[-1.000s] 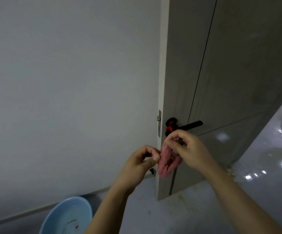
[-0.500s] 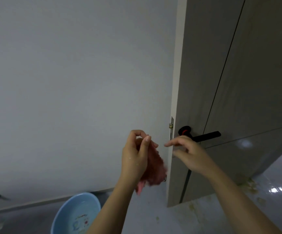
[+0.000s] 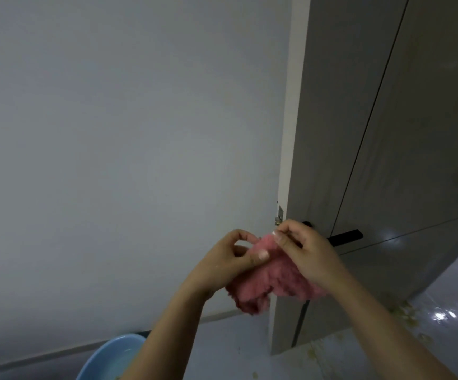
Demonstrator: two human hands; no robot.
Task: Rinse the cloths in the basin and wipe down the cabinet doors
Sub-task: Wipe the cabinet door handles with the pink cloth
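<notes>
The pink cloth (image 3: 266,281) is held up in the air between both hands, in front of the lower edge of the grey door (image 3: 387,133) and just below its black handle (image 3: 346,237); it is fluffy and bunched, its upper edge stretched between the hands while the rest sags in loose folds beneath them. The left hand (image 3: 230,259) pinches the cloth's left end, thumb pressed over the fabric and fingers curled round behind it. The right hand (image 3: 307,253) grips the upper right part, fingertips closed on the top edge and palm lying over the cloth, so much of the fabric on that side is hidden behind it. Both forearms rise from the bottom of the view. Part of the handle and its round base are covered by the right hand; a small metal latch (image 3: 279,218) shows on the door's pale edge just above the fingers. The door stands open, edge on to the camera, with thin dark grooves across its face. To the left is a plain pale wall (image 3: 112,133) with a skirting strip along its foot. A light blue basin (image 3: 107,357) sits on the floor (image 3: 455,325) at the bottom left, partly hidden by the left forearm. The floor is glossy, with bright reflections and yellowish specks near the door's foot
</notes>
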